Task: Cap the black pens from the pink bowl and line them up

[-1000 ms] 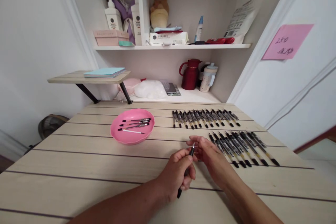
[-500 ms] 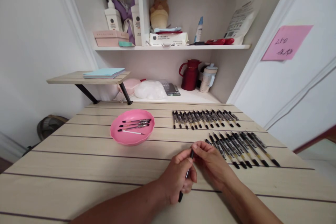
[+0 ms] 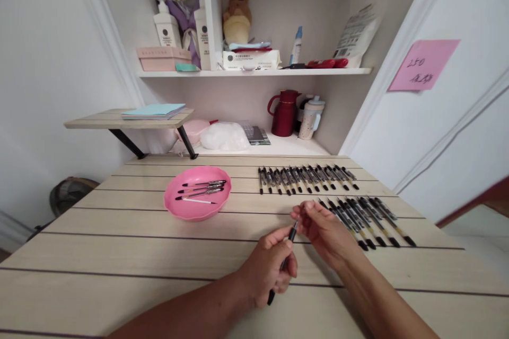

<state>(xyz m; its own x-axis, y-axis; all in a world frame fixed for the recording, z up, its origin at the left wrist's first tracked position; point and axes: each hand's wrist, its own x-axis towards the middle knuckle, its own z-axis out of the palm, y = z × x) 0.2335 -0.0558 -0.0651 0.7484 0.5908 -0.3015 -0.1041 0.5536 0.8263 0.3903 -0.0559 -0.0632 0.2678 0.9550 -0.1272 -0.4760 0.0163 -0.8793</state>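
My left hand (image 3: 271, 265) is closed around a black pen (image 3: 292, 234), holding it upright and tilted, with its lower end sticking out below my fist. My right hand (image 3: 324, 230) pinches the pen's upper tip with thumb and fingers. Both hands hover over the wooden table (image 3: 119, 254), just left of the near row of black pens (image 3: 366, 217). A second, farther row of pens (image 3: 306, 179) lies behind it. A pink dish (image 3: 198, 213) to the left holds a few pens and a thin white refill.
Behind the table, a low shelf holds a red kettle (image 3: 284, 113), a pale cup (image 3: 309, 118) and a white bag (image 3: 223, 136). A small raised wooden shelf (image 3: 127, 119) with blue paper stands at left. A pink note (image 3: 423, 65) hangs on the right wall.
My right hand has lifted slightly and moved up along the pen's tip. The view has shifted a little, so everything sits slightly further left.
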